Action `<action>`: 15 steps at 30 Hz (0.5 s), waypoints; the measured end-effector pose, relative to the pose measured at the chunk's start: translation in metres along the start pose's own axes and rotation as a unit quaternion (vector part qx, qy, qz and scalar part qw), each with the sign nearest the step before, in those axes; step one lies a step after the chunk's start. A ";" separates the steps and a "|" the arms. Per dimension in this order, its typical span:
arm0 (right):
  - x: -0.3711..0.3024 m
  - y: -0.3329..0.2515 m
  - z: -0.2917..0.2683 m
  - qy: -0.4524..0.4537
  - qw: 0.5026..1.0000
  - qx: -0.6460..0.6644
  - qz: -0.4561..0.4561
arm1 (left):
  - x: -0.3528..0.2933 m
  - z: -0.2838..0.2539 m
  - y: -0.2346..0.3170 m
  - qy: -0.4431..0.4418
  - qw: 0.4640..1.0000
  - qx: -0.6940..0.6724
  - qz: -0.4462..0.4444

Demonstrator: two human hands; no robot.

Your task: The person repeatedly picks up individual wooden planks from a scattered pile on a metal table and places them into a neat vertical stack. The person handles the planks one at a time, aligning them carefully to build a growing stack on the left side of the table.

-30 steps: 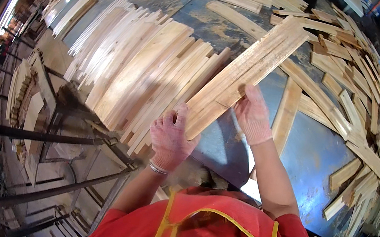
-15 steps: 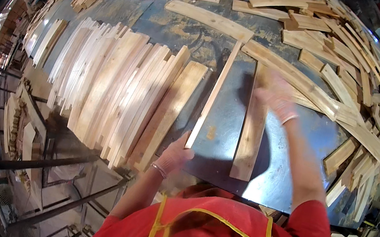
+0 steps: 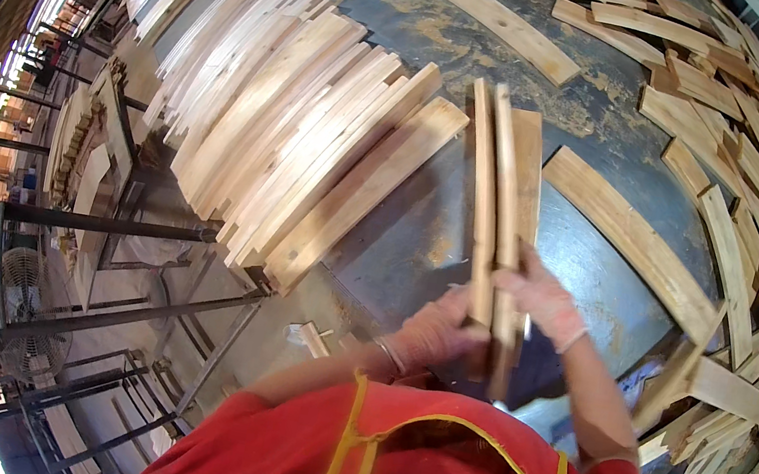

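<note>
My left hand (image 3: 436, 332) is closed round the near end of a narrow wooden board (image 3: 481, 199) standing on its edge. Close against it on the right is a second board (image 3: 507, 183), also on edge, and my right hand (image 3: 543, 298) grips its side near the same end. A third board (image 3: 529, 177) shows flatter behind this pair, its lower part hidden by them and by my right hand. To the left, several boards (image 3: 305, 112) stand in a tight row, with a wider one (image 3: 372, 190) leaning at the row's right end.
The dark metal table (image 3: 397, 250) carries sawdust. One board (image 3: 628, 240) lies slantwise to the right, another (image 3: 498, 22) farther back. A loose heap of boards (image 3: 726, 115) covers the right side. A metal frame (image 3: 112, 226) and a fan (image 3: 32, 308) stand at the lower left.
My right hand has come nearer to my left, and two boards now stand on edge side by side between them. The view has shifted, and the slanted board on the right lies nearer me.
</note>
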State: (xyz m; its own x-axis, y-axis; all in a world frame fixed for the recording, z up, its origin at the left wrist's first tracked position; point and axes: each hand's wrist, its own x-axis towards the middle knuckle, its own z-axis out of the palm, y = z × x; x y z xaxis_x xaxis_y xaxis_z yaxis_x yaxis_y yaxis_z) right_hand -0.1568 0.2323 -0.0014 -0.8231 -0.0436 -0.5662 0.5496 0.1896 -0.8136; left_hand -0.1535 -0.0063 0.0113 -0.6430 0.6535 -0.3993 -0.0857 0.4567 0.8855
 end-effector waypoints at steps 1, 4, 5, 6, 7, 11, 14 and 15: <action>0.001 -0.024 0.025 0.034 0.985 -0.167 0.041 | -0.004 0.003 0.005 0.004 0.982 0.185 0.043; 0.005 -0.039 0.057 0.142 0.963 -0.220 0.058 | -0.014 -0.035 0.000 -0.011 0.921 0.378 0.097; 0.009 -0.033 0.058 0.165 0.963 -0.207 0.042 | -0.017 -0.059 -0.016 0.017 0.888 0.438 0.137; 0.013 -0.027 0.062 0.187 0.963 -0.194 0.027 | -0.021 -0.086 -0.049 0.104 0.823 0.546 0.117; 0.015 -0.023 0.067 0.184 0.970 -0.157 0.033 | -0.029 -0.116 -0.080 0.189 0.739 0.639 0.098; 0.015 -0.040 0.115 0.180 0.983 -0.013 0.011 | -0.058 -0.212 -0.136 0.173 0.764 0.621 0.013; 0.053 -0.001 0.172 0.179 0.956 0.223 -0.062 | -0.070 -0.220 -0.147 0.127 0.709 0.689 0.083; 0.058 -0.007 0.186 0.189 0.955 0.224 -0.038 | -0.078 -0.222 -0.149 0.116 0.678 0.719 0.101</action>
State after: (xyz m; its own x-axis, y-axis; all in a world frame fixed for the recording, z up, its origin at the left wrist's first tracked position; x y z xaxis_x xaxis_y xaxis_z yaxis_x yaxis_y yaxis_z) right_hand -0.1812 0.0457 -0.0534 -0.8089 0.3328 -0.4847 0.4233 -0.2423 -0.8730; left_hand -0.2594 -0.2590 -0.0369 -0.6486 0.7534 -0.1087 0.7446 0.5983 -0.2961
